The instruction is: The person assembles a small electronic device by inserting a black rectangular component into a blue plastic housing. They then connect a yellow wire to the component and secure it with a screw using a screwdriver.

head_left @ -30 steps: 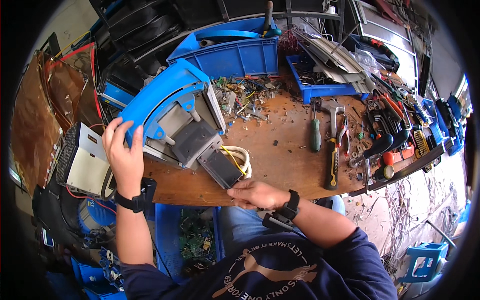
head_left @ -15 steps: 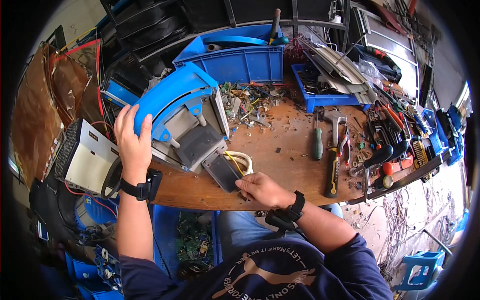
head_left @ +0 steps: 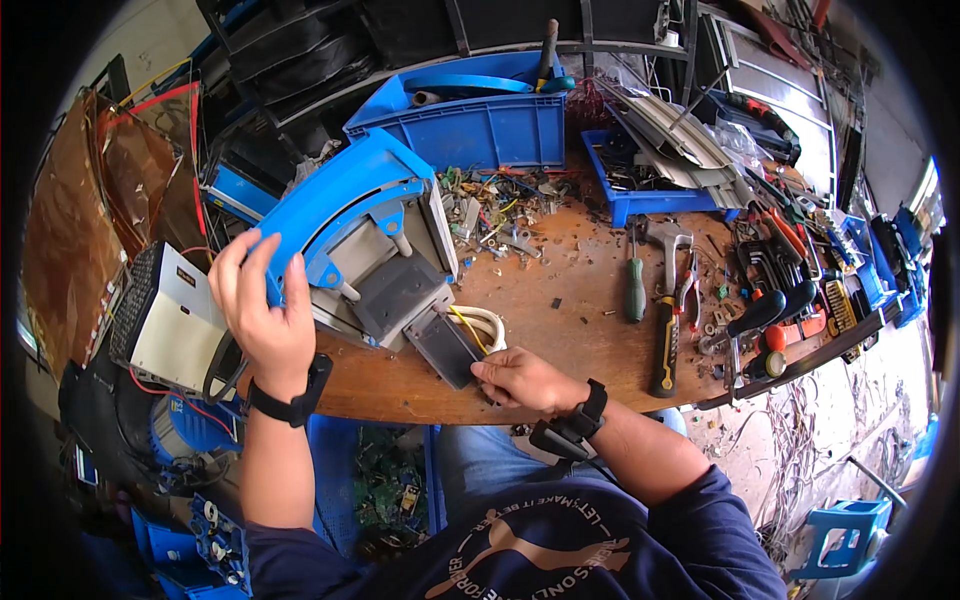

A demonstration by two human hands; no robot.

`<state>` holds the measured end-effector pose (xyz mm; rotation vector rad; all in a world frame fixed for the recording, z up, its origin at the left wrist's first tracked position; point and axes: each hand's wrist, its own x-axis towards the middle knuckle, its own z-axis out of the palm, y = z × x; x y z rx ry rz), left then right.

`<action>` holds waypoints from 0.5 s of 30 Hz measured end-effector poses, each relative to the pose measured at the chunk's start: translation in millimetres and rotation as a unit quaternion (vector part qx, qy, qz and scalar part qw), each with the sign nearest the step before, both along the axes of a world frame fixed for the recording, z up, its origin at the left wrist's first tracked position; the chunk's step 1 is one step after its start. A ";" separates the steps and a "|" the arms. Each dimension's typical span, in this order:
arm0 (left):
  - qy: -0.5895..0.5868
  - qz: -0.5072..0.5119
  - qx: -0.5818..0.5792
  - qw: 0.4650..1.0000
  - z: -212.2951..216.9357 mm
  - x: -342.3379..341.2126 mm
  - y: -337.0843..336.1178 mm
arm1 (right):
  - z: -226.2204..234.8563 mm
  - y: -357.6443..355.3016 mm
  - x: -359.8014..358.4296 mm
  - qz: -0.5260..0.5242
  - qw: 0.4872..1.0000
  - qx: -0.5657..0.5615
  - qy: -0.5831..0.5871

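A machine part with a curved blue cover (head_left: 345, 185), a grey metal frame and bolted posts lies on the wooden bench. A dark grey box-shaped housing (head_left: 403, 293) sits at its near side, and a flat dark plate (head_left: 446, 349) sticks out from it toward me. My left hand (head_left: 262, 320) is at the cover's lower left end, fingers stretched and apart; whether the fingertips still touch it is hard to see. My right hand (head_left: 527, 378) pinches the plate's near end between thumb and curled fingers. Beside the plate loops a thick cream cable (head_left: 486, 325) with a yellow wire.
Right of the part lie a green-handled screwdriver (head_left: 635, 288), a hammer (head_left: 664, 340) and pliers (head_left: 688, 290). Scrap bits (head_left: 500, 205) spread behind. A blue crate (head_left: 470, 130) and a blue tray (head_left: 640, 203) stand at the back. A cream metal box (head_left: 180, 310) is at left.
My left hand has shifted down toward me, its fingers loosening from the blue cover. My right hand stays at the plate's end, and the machine part has barely moved.
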<state>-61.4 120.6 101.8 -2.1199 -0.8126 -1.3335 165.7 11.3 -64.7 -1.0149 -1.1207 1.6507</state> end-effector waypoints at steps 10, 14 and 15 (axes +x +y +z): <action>0.148 -0.194 -0.187 0.952 -21.9 40.9 -53.4 | 4.8 2.7 2.5 -0.020 0.999 -0.033 -0.016; 0.235 -0.173 -0.256 0.922 -45.4 44.3 -51.6 | 9.6 1.0 2.7 -0.010 0.999 -0.035 0.002; 0.238 -0.171 -0.256 0.921 -48.9 44.9 -52.2 | 12.1 -0.4 4.2 -0.005 0.998 -0.049 0.030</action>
